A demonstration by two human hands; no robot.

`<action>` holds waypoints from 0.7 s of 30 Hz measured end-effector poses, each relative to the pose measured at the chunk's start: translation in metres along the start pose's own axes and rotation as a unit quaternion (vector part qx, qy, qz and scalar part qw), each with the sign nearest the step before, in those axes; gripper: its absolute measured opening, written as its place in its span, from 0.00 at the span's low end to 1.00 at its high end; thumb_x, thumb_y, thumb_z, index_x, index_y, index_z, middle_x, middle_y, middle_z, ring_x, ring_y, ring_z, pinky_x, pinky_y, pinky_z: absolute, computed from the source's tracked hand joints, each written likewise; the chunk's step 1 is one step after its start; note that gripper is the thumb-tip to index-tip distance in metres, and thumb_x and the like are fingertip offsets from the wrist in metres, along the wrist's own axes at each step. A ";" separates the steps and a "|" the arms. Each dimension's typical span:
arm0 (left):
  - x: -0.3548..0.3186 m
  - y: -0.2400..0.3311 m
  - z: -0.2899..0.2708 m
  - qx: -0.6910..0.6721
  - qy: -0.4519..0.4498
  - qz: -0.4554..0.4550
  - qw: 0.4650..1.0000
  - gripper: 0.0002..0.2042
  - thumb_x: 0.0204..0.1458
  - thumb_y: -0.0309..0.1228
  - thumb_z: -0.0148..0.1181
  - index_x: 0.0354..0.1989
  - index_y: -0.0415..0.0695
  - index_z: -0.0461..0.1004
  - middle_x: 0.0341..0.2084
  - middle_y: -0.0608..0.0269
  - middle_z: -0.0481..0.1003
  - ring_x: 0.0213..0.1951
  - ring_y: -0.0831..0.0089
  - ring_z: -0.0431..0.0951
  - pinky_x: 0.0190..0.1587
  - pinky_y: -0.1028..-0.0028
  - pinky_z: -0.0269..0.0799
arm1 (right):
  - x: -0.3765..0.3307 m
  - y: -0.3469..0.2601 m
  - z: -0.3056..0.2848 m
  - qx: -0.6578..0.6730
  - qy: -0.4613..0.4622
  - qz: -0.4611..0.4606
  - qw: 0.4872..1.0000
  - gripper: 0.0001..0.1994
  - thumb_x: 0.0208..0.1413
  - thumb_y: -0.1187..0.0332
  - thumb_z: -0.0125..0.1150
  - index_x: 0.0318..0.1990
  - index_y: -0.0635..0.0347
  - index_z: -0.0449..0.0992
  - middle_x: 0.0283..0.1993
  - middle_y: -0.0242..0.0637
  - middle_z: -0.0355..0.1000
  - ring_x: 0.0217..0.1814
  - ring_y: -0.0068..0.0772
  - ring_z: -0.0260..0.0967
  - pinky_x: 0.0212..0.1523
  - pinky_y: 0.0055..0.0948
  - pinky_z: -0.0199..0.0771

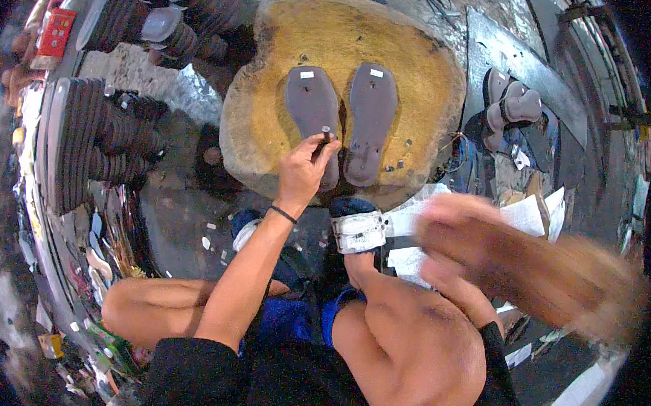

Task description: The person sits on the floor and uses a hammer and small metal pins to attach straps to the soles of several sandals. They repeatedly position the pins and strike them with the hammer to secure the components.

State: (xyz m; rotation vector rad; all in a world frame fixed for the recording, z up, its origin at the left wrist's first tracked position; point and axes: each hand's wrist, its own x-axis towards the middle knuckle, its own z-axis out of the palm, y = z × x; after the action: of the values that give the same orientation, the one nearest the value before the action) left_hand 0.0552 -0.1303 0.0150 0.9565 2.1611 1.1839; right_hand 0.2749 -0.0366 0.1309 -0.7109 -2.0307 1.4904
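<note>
Cluttered workshop floor, with a round wooden block (417, 74) in front of me carrying two dark shoe soles.

My left hand (303, 170) pinches a small metal punch (326, 134) upright on the near end of the left sole (310, 100), fingers closed around it. Just right of it lies the right sole (371, 112). My right hand (481, 240) is a blur near right; I cannot tell its fingers. Stacked soles (88, 141) stand far left.
</note>
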 end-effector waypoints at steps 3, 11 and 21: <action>-0.005 -0.019 -0.004 0.006 0.006 0.164 0.986 0.08 0.53 0.30 0.65 0.38 0.40 0.77 0.31 0.50 0.79 0.35 0.54 0.81 0.37 0.64 0.76 | -0.018 0.047 0.009 0.025 -0.196 0.310 0.930 0.20 0.57 0.56 0.61 0.48 0.64 0.71 0.39 0.41 0.75 0.39 0.32 0.74 0.39 0.36 0.75; 0.011 0.009 -0.023 0.076 -0.021 0.030 0.996 0.12 0.60 0.37 0.59 0.39 0.41 0.69 0.34 0.50 0.80 0.37 0.54 0.82 0.31 0.62 0.76 | -0.003 0.032 0.041 0.258 0.018 0.355 0.898 0.15 0.59 0.59 0.60 0.42 0.64 0.73 0.32 0.41 0.76 0.32 0.30 0.74 0.34 0.31 0.77; -0.085 0.046 -0.017 -0.216 -0.004 -0.107 0.970 0.12 0.62 0.32 0.57 0.45 0.34 0.77 0.38 0.59 0.80 0.39 0.76 0.79 0.43 0.74 0.79 | -0.020 0.058 0.081 0.317 0.016 0.436 0.842 0.20 0.58 0.61 0.64 0.52 0.63 0.70 0.42 0.39 0.74 0.47 0.33 0.74 0.48 0.37 0.78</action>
State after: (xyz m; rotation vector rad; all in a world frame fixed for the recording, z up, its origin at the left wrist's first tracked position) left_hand 0.1130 -0.1875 0.0707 0.5243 1.8303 1.4524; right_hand 0.2406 -0.0908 0.0519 -1.4238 -1.0137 2.4304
